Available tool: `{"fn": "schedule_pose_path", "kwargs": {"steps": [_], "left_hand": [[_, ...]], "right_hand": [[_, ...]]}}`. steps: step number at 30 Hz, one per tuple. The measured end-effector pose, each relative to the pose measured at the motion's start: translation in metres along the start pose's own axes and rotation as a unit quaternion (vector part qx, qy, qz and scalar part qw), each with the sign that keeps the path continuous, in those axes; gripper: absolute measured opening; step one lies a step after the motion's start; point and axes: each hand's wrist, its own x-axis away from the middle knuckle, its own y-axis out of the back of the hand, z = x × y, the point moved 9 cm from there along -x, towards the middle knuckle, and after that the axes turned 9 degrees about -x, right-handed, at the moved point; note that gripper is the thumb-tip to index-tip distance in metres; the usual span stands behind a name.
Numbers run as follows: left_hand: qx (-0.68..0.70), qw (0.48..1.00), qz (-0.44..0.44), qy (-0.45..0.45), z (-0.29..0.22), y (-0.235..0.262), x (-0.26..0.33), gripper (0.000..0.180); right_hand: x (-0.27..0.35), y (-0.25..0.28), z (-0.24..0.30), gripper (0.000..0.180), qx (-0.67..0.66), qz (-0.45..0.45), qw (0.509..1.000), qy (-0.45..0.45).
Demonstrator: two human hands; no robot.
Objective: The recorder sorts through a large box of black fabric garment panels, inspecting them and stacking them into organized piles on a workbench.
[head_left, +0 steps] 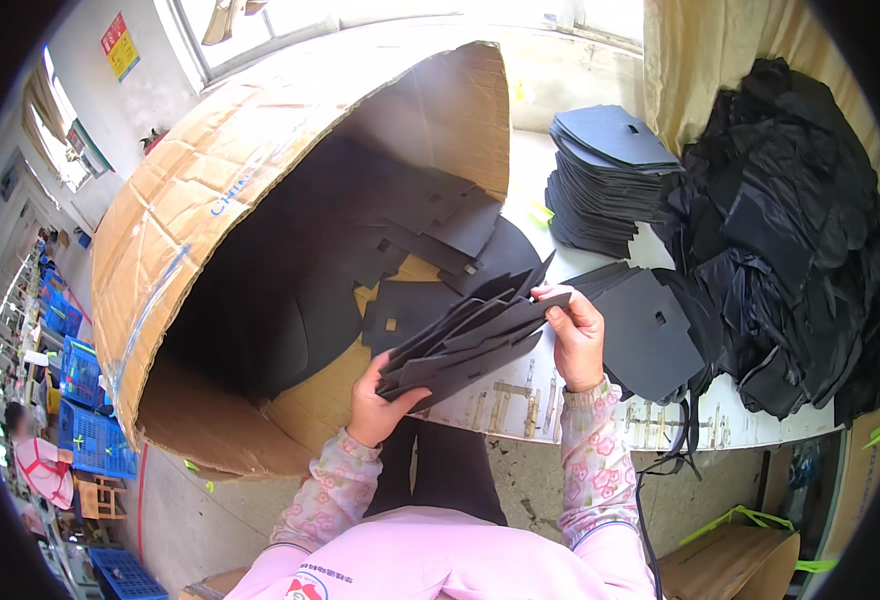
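A loose bundle of thin black cut panels (465,335) is held up between my two hands, its sheets fanned unevenly. My left hand (380,402) grips the near left end, thumb on top. At the far right end, my right hand (577,335) pinches the sheets between thumb and fingers. Behind the bundle, a large cardboard box (185,225) lies on its side, mouth toward me, with many black panels (310,235) scattered inside. Beside my right hand lies a spread pile of similar panels (650,335), each with a small rectangular slot.
A tall neat stack of black panels (605,185) stands at the back of the white table (480,408). A big heap of black fabric (785,240) fills the right side. Blue crates (100,440) and another person (40,460) are at far left; cardboard (730,560) lies low right.
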Motion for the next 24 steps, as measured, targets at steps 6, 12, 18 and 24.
{"fn": "schedule_pose_path", "kwargs": {"steps": [6,12,18,24], "left_hand": [[-0.031,0.999,0.014,0.008,0.02,0.001,-0.001,0.062],[0.048,0.998,0.001,0.051,0.033,0.003,0.004,0.055],[0.036,0.998,0.015,0.044,0.044,0.018,0.011,0.055],[0.054,0.993,0.051,0.09,0.069,0.01,0.019,0.075]], "right_hand": [[0.006,0.044,-0.049,0.034,-0.006,-0.028,0.996,-0.079],[0.022,-0.005,-0.062,0.08,0.003,0.046,0.989,-0.137],[0.026,-0.02,-0.041,0.09,-0.041,0.084,0.985,-0.147],[0.019,0.025,-0.082,0.073,0.068,0.006,0.988,-0.137]]}}
